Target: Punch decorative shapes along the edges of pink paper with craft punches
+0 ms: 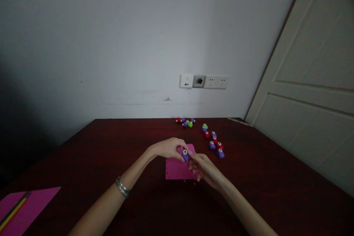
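A small purple paper punch (pixel 185 156) with a white round top is held between my two hands, above a pink sheet of paper (pixel 178 170). My left hand (pixel 168 148) grips it from the left, thumb and fingers curled round its side. From the right, my right hand (pixel 206 167) pinches it with thumb and forefinger, its other fingers curled over the sheet's right side. Small marks run along the sheet's left edge. Tiny pink paper bits (pixel 194 184) lie by its near edge.
More punches in purple, red (pixel 207 135) and green (pixel 190 124) stand or lie at the back and right of the dark wooden table (pixel 124 136). Another pink sheet (pixel 41 204) with pencils (pixel 13 212) is at the near left. Wall sockets (pixel 215 82) are behind.
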Demonstrator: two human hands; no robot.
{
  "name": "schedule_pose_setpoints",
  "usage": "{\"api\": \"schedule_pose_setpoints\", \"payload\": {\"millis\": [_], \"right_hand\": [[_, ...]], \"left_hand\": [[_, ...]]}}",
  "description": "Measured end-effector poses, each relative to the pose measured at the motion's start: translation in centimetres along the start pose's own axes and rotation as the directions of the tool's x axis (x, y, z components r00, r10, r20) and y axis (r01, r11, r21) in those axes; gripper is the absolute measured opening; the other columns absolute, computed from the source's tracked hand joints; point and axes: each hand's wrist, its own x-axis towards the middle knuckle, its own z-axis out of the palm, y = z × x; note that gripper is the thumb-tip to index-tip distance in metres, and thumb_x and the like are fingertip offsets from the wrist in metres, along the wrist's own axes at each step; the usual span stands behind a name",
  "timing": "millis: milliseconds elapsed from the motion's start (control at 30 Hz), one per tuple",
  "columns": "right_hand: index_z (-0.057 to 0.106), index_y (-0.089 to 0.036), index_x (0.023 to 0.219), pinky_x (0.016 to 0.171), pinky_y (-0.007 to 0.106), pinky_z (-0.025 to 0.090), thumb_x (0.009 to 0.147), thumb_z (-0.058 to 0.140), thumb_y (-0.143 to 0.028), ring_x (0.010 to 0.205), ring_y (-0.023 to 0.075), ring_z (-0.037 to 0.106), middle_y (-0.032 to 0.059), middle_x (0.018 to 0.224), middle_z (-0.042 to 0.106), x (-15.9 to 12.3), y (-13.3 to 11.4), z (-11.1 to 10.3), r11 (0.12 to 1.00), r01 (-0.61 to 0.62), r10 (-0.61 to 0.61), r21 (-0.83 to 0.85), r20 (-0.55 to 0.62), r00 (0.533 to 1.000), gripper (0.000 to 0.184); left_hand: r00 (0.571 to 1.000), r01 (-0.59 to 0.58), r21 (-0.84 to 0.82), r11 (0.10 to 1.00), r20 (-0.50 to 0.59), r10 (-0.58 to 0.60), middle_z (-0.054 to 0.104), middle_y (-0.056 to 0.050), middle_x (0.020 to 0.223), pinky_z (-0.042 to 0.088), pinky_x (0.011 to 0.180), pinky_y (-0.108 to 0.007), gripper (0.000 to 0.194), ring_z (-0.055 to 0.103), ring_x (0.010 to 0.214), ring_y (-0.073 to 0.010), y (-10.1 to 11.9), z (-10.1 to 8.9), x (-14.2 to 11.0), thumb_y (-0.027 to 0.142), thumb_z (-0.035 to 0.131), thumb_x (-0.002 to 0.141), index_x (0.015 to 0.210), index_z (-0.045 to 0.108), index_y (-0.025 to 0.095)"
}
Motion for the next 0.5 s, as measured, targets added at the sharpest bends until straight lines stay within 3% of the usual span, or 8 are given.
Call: {"api": "schedule_pose_setpoints", "payload": {"millis": [233, 500], "right_hand": [[0.057, -0.013, 0.062, 0.030, 0.013, 0.034, 0.067, 0.059, -0.055, 0.041, 0.0044, 0.038, -0.0022, 0.054, 0.049, 0.10, 0.29, 0.24, 0.999, 0.018, -0.018, -0.048, -0.006, 1.000, 0.042], [0.059, -0.013, 0.068, 0.032, 0.016, 0.038, 0.067, 0.060, -0.054, 0.042, 0.0059, 0.043, -0.0004, 0.057, 0.053, 0.28, 0.73, 0.27, 1.000, -0.018, 0.018, -0.026, -0.021, 1.000, 0.041]], "left_hand": [[1.000, 0.015, -0.037, 0.999, 0.023, -0.014, 0.054, 0.000, 0.082, 0.036, 0.065, -0.020, 0.024, 0.049, 0.072, -0.0105, -0.17, 0.32, -0.05, 0.026, 0.067, 0.068, 0.091, 0.063, 0.019], [0.999, 0.008, -0.041, 0.999, 0.051, -0.006, 0.058, -0.001, 0.089, 0.038, 0.067, -0.022, 0.029, 0.051, 0.075, -0.0122, -0.06, 0.55, 0.03, 0.025, 0.066, 0.068, 0.097, 0.063, 0.021]]}}
